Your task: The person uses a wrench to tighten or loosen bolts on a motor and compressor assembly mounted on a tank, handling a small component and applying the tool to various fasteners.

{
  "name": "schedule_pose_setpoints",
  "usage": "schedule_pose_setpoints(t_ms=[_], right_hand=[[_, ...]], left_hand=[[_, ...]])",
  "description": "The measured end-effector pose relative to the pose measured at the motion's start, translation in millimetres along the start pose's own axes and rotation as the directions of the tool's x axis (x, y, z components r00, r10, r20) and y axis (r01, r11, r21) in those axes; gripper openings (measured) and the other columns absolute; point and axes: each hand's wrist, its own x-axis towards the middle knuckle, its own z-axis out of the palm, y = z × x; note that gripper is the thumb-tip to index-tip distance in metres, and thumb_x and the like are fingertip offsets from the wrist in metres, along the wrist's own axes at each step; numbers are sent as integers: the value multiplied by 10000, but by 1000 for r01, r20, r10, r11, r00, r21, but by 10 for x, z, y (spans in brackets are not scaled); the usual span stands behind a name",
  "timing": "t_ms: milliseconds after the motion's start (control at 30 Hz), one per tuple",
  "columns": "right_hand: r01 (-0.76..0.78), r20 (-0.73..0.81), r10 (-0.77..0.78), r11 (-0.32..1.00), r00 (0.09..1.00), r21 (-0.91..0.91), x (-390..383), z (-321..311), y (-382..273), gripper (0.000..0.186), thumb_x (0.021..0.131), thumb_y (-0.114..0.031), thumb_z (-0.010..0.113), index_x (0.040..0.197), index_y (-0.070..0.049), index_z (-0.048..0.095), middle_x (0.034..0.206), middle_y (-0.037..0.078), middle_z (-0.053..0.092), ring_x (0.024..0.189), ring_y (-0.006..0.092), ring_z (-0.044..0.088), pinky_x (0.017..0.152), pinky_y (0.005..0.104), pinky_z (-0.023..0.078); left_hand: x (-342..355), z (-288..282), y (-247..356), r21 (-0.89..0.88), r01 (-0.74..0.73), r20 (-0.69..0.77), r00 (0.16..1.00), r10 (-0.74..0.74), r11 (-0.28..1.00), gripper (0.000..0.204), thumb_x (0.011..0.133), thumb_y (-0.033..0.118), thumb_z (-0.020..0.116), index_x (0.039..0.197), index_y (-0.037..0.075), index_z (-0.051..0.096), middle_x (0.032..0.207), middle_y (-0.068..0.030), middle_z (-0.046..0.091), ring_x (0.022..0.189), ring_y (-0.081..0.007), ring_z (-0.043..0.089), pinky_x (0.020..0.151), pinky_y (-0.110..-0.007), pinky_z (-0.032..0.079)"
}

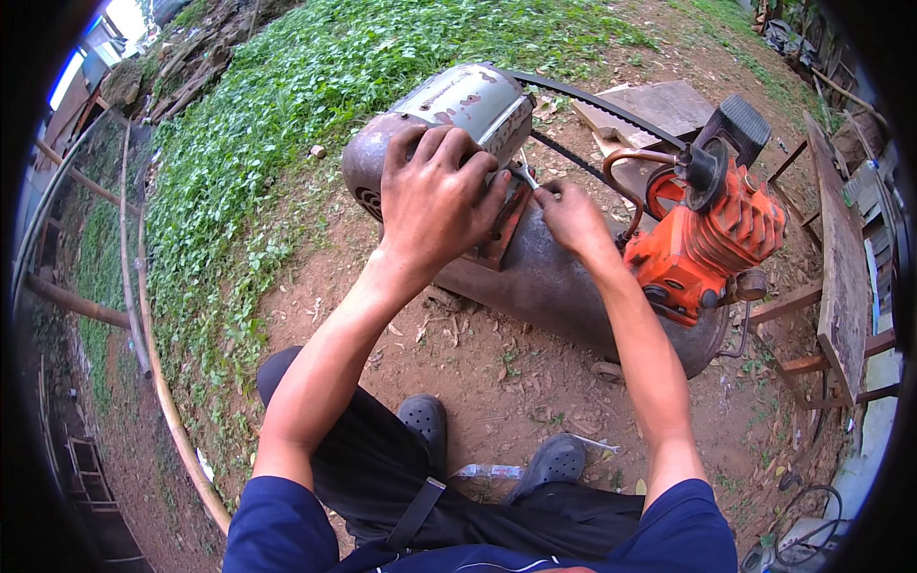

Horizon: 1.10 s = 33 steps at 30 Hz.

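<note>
A grey, rust-spotted electric motor (463, 98) sits on an orange-brown metal bracket (499, 241) on top of a rusty air tank (564, 286). My left hand (435, 196) grips the motor's near side with bent fingers, its thumb toward the bracket. Just right of it, my right hand (573, 218) is closed on a small silver wrench (525, 172). The wrench's far end reaches the motor's base; the fastener there is too small to make out. A black drive belt (607, 105) runs from the motor to the orange compressor pump (707, 234) on the tank's right end.
Beyond the tank lies a wooden board (669, 107). Another wrench (596, 443) and a clear plastic bottle (489, 471) lie by my shoes. A wooden bench (841, 267) stands at the right. Bamboo poles (164, 387) form a fence at the left, near green plants (258, 124).
</note>
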Motion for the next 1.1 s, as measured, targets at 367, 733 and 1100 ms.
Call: schedule_pose_setpoints(t_ms=[367, 733, 1100], right_hand=[[61, -234, -80, 994, 969, -88, 462, -362, 288, 360, 859, -385, 696, 990, -53, 742, 780, 129, 704, 760, 244, 691, 686, 377, 506], [106, -149, -115, 992, 982, -68, -144, -97, 56, 340, 984, -251, 490, 1129, 22, 633, 1000, 308, 654, 993, 459, 631, 898, 493, 478], [320, -215, -320, 947, 923, -38, -471, 271, -58, 255, 882, -29, 477, 1085, 113, 533, 992, 330, 601, 933, 500, 597, 834, 541, 484]], left_hand=[[24, 38, 31, 7, -1, -5, 1000, 1, 1000, 201, 819, 314, 691, 757, 126, 663, 830, -48, 587, 903, -222, 597, 924, -411, 379], [11, 23, 14, 9, -6, -7, 1000, 6, 1000, 203, 821, 322, 690, 771, 126, 667, 837, -51, 593, 902, -228, 599, 915, -411, 384], [26, -6, 17, -17, -14, -15, 1000, 14, 1000, 218, 821, 326, 689, 779, 112, 675, 828, -61, 592, 895, -238, 600, 908, -424, 384]])
